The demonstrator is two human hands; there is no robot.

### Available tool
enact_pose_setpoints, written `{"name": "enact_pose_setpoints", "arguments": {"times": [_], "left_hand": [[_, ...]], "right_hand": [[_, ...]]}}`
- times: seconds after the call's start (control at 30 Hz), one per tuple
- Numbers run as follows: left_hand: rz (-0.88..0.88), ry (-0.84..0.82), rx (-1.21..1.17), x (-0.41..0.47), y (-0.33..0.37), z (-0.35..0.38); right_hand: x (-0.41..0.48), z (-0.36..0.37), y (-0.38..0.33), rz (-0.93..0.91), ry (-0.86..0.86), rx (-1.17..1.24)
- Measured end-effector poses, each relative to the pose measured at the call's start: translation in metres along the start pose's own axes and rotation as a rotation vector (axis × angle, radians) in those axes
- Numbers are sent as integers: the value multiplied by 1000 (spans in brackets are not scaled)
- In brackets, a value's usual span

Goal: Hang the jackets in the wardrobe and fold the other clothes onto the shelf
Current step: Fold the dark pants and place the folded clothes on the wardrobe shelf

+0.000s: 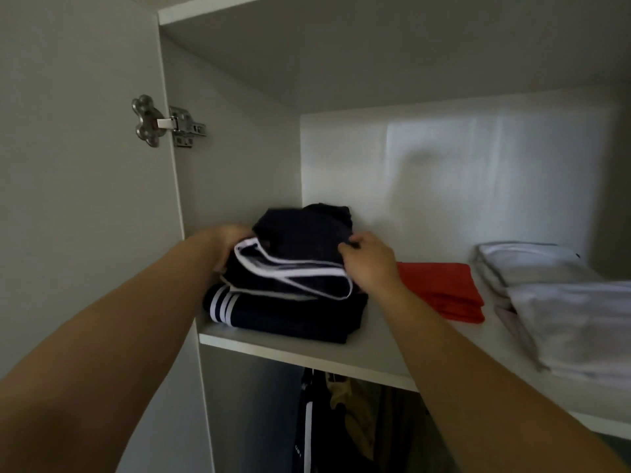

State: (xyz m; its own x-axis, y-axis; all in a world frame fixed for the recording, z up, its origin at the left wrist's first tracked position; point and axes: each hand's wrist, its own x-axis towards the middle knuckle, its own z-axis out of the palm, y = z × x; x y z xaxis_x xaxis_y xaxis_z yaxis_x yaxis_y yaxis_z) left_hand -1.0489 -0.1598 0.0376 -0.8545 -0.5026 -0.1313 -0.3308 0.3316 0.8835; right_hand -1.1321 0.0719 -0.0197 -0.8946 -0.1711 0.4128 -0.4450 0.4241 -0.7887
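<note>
A folded dark navy garment with white trim (293,264) lies on top of a folded navy garment with white stripes (290,312) at the left end of the white wardrobe shelf (307,353). My left hand (225,244) grips the top garment's left edge. On the garment's right side, my right hand (368,261) pinches the dark fabric. Below the shelf, dark and tan jackets (327,421) hang in the wardrobe.
A folded red garment (440,288) lies on the shelf right of the navy pile. Folded white and grey clothes (560,302) fill the right end. The open wardrobe door (75,165) with a metal hinge (167,122) stands at the left.
</note>
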Motion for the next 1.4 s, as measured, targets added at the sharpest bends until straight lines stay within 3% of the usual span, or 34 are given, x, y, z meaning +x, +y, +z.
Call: {"name": "enact_pose_setpoints", "arguments": {"times": [0.1,0.17,0.3,0.4,0.5,0.57,0.63,0.73,0.93,1.0,1.2,1.3,1.4], "left_hand": [[-78,70,643,11,-18,13],[15,154,898,18,-17,21],[318,259,906,29,8,35],[553,75,860,39,13,53],[485,-128,1012,57,-20,71],[442,-119,1096,73,-39,75],[448,-95,1109,82,-44,75],[449,-109,1107,91,-45,73],[377,-138,1337,76,-30,85],[354,-153,1327,62,-8,88],[696,-128,1102,-14,48,167],[865,-207,896,-54,69,227],[877,-304,722,-87,83,287]], "right_hand": [[-14,26,22,70,-342,-382],[-14,26,25,50,-405,-497],[16,17,2,-74,-321,-672],[30,30,0,-218,-307,-499],[26,58,24,-142,-612,-502],[30,71,36,-55,-691,-553],[34,75,38,-86,-714,-631],[25,72,41,-111,-511,-652],[10,50,28,3,-586,-522],[9,29,27,-30,-439,-488],[-3,-80,40,87,73,-555],[-11,-146,46,202,280,-608],[-30,-211,63,402,376,-725]]}}
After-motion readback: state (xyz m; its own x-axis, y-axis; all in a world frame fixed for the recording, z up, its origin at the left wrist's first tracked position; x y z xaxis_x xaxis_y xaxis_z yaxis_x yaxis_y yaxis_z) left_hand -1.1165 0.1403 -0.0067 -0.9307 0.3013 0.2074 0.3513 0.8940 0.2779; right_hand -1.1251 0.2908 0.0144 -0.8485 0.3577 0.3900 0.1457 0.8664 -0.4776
